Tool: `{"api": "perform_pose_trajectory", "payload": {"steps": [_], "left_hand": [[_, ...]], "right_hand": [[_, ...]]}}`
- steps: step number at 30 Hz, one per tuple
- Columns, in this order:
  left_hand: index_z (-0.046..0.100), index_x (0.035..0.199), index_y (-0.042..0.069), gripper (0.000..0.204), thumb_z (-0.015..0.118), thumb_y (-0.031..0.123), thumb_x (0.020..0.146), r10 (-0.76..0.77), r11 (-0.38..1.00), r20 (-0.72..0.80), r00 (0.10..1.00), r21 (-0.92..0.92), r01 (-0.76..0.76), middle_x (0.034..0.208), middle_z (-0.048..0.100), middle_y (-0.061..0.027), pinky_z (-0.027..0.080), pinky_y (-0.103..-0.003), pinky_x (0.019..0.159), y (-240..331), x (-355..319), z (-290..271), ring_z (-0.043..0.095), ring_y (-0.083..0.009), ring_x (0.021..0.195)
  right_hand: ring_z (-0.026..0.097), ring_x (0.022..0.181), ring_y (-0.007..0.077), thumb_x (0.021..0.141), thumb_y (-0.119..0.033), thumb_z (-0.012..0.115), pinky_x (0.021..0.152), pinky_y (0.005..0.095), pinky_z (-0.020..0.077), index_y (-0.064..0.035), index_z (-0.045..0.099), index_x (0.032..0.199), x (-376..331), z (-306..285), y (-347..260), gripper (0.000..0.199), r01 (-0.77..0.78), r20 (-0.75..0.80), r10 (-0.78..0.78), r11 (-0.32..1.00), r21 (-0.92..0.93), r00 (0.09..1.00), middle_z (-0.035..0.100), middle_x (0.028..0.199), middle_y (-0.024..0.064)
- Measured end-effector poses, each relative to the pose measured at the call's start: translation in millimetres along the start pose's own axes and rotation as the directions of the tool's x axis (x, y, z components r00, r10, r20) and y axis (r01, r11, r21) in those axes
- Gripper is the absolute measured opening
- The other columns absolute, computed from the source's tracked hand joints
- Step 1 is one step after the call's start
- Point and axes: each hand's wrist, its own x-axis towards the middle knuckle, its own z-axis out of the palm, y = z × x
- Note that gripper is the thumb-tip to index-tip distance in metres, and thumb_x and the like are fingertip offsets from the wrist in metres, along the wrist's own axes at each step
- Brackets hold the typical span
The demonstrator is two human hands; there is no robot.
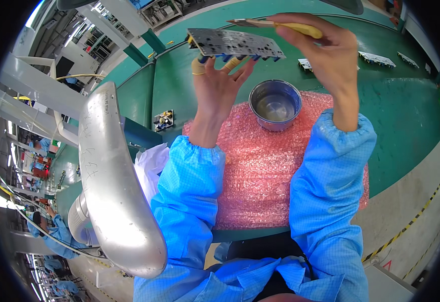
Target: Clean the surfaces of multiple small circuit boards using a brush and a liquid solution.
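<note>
My left hand (215,85) holds a circuit board (237,43) up from below, gripping it by its component side. The board's soldered face is turned up and tilted toward me. Pale finger cots cover some of those fingertips. In my right hand (328,48) is a slim brush (303,29) with a yellow handle, pinched between thumb and fingers. Its narrow tip points left, just above the board and apart from it. Beneath both hands stands a round metal bowl (275,124) with some clear liquid inside.
Pink bubble wrap (260,176) lies under the bowl on the green bench (376,116). A bulky silver hood (114,181) rises close to my left arm. One small board (163,121) sits at left; more boards (377,59) lie at far right. White cloth or plastic (152,168) is beside my left sleeve.
</note>
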Motion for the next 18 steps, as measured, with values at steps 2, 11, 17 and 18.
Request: {"api": "perform_pose_trajectory", "payload": {"steps": [2,11,17,18], "left_hand": [[0.046,0.127,0.011,0.055,0.050,0.052,0.091,-0.073,0.997,0.062,0.995,-0.009,0.074,0.131,0.048,-0.0203,0.040,-0.051,0.105,-5.9,-0.8,-2.7,0.048,-0.0430,0.122],[0.045,0.129,0.012,0.055,0.051,0.051,0.091,-0.007,1.000,-0.024,1.000,0.020,0.007,0.130,0.048,-0.0202,0.042,-0.048,0.102,-3.9,-2.1,-2.1,0.049,-0.0421,0.119],[0.044,0.130,0.013,0.053,0.052,0.049,0.091,-0.049,0.998,-0.020,0.999,-0.031,0.048,0.126,0.050,-0.0198,0.043,-0.047,0.101,-4.2,-5.1,2.2,0.052,-0.0401,0.115],[0.044,0.130,0.013,0.053,0.052,0.049,0.091,-0.048,0.998,-0.022,0.999,-0.031,0.047,0.126,0.050,-0.0198,0.043,-0.047,0.101,-3.7,-4.7,0.3,0.052,-0.0401,0.115]], "right_hand": [[0.064,0.077,0.0075,0.080,-0.009,0.076,0.069,0.0201,0.0500,-0.0053,0.075,0.099,-1.9,7.9,0.4,0.019,-0.005,0.054,0.007,0.999,-0.046,0.999,0.073,0.086,0.0017],[0.064,0.078,0.0072,0.080,-0.008,0.076,0.069,0.0207,0.0505,-0.0054,0.075,0.098,-2.6,4.4,-4.7,0.019,0.032,0.039,-0.032,0.999,0.003,0.999,0.073,0.089,0.0026],[0.065,0.080,0.0080,0.081,-0.006,0.075,0.071,0.0213,0.0515,-0.0041,0.075,0.099,-4.8,7.4,-9.9,0.019,0.021,0.144,-0.015,0.999,-0.037,0.989,0.073,0.090,0.0036],[0.065,0.080,0.0080,0.081,-0.006,0.075,0.071,0.0214,0.0515,-0.0045,0.075,0.100,-5.0,3.2,-11.7,0.019,-0.002,0.199,0.009,0.999,-0.033,0.980,0.073,0.091,0.0038]]}}
